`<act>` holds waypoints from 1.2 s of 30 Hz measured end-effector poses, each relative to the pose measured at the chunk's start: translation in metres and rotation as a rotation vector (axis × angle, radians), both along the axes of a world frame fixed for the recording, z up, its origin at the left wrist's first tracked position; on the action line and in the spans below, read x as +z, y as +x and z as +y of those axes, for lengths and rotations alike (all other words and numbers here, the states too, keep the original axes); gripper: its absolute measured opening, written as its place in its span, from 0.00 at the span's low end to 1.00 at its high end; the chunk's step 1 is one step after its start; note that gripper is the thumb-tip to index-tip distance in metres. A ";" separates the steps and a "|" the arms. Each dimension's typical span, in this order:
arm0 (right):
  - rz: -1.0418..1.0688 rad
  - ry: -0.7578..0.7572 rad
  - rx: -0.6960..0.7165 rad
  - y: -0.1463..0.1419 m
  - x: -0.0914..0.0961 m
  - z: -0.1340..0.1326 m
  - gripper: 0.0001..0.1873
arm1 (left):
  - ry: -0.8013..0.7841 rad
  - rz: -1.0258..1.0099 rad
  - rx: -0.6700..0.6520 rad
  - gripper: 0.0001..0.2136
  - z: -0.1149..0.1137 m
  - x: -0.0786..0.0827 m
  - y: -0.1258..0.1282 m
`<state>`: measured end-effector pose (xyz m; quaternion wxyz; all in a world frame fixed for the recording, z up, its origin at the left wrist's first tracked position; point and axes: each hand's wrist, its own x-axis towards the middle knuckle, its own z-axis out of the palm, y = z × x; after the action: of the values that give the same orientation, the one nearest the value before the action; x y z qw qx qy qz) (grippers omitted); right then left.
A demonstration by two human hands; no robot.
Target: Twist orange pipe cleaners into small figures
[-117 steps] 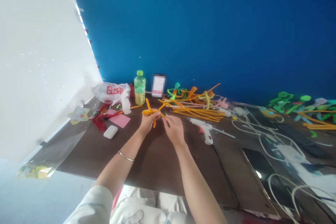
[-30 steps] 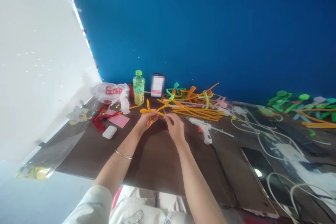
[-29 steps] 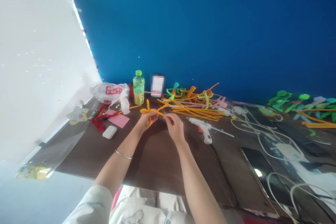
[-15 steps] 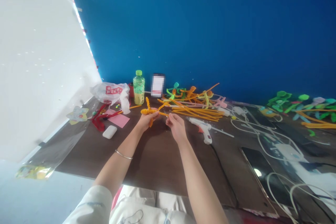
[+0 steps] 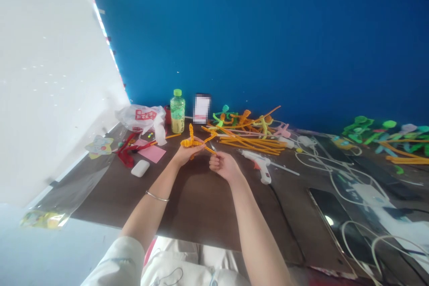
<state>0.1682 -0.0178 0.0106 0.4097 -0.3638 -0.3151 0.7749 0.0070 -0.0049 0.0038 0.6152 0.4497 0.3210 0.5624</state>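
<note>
One twisted orange pipe-cleaner figure point(image 5: 192, 143) is gripped in the half-closed left hand point(image 5: 186, 155), held just above the brown table point(image 5: 201, 214). The nearly closed right hand point(image 5: 225, 166) pinches the thin end of a limb reaching from the figure. Behind the figure and to its right lies a heap of loose orange pipe cleaners point(image 5: 250, 145), with a hot glue gun point(image 5: 261, 166) nearer the right hand. To the figure's left are a pink paper sheet point(image 5: 152, 154) and a white plastic case point(image 5: 140, 168). Behind it stands a green-capped bottle point(image 5: 177, 111).
</note>
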 end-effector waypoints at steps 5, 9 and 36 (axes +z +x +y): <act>-0.108 0.221 -0.385 -0.005 -0.001 -0.003 0.10 | -0.080 -0.062 0.100 0.12 0.002 -0.001 0.002; -0.219 0.401 -0.472 -0.009 -0.001 -0.005 0.13 | -0.111 -0.101 0.138 0.12 0.002 0.000 0.003; -0.804 0.868 -0.635 -0.008 -0.003 -0.011 0.12 | -0.204 -0.253 0.174 0.14 -0.001 0.001 0.014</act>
<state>0.1604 -0.0287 0.0077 0.5778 -0.5014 -0.6039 0.2238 0.0215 -0.0056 0.0052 0.6422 0.2813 0.3341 0.6299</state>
